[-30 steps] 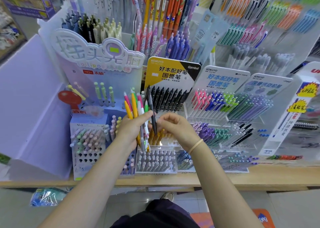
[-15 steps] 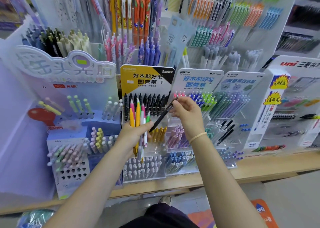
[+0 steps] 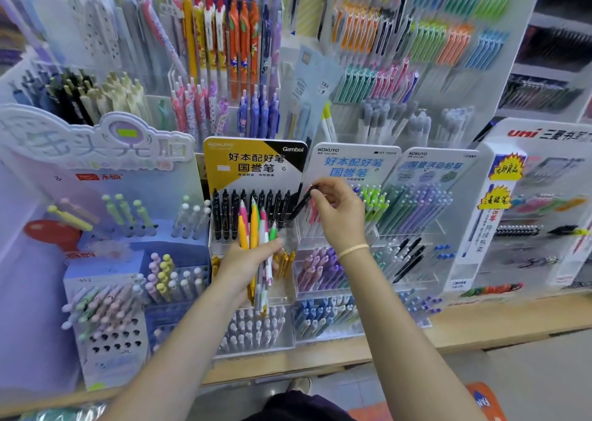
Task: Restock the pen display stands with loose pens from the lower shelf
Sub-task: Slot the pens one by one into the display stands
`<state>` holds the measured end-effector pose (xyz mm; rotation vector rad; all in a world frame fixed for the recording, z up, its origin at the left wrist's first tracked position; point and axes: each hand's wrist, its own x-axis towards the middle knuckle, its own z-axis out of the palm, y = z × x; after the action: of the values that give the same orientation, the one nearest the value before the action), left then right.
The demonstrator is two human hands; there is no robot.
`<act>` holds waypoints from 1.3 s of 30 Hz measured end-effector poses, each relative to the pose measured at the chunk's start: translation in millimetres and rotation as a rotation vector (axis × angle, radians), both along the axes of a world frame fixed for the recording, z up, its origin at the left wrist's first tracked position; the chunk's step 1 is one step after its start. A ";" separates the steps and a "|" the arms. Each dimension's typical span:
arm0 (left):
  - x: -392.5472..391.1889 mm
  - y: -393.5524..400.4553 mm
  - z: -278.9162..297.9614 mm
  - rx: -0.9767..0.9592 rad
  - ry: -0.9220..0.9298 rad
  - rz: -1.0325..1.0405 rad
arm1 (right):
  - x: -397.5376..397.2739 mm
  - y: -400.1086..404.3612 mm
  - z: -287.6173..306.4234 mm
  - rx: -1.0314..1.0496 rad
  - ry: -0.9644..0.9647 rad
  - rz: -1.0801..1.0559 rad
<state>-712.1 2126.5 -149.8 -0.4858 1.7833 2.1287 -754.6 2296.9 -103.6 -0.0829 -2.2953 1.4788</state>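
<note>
1. The right hand (image 3: 339, 215) is pinching a black pen (image 3: 301, 204) between thumb and fingertips at the pen's upper end. The pen is tilting, with its lower tip pointing down and to the left toward the right end of the black pen row (image 3: 253, 212).

2. The left hand (image 3: 246, 266) is gripping a bundle of loose pens (image 3: 256, 244) in yellow, pink, white and green. The fingers are curling around the middle of the barrels, and the pens are standing roughly upright, just near of the black row.

3. Change over the last second: the black pen is no longer standing upright in the bundle. The right hand has been drawing it out, carrying it up and to the right, and is now presenting it at the yellow Kokuyo display stand (image 3: 256, 164).

4. Meaning for the task, as a judgement: one pen is separated and matched to its colour group, so the step in hand is insertion. The tip appears to be at or just above the last slot; full seating cannot be confirmed.

5. The next move is likely calling for the pen to be tilted parallel with the neighbouring black pens and pushed down.

6. The remaining bundle is indicating that most of the restocking is still outstanding. The blue Kokuyo stand (image 3: 352, 164) is standing directly to the right.
</note>
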 end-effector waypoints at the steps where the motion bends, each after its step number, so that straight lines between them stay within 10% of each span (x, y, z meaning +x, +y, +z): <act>1: -0.8 0.3 0.8 0.003 0.004 0.001 | -2.6 0.8 -0.4 0.019 -0.008 -0.003; 39: 11.8 -17.8 9.1 0.231 0.066 -0.073 | -7.9 -21.4 20.1 0.531 -0.088 -0.111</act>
<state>-700.3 2108.7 -140.7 -0.2899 1.5361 2.2855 -762.5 2275.5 -83.5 -0.1218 -2.6257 0.7898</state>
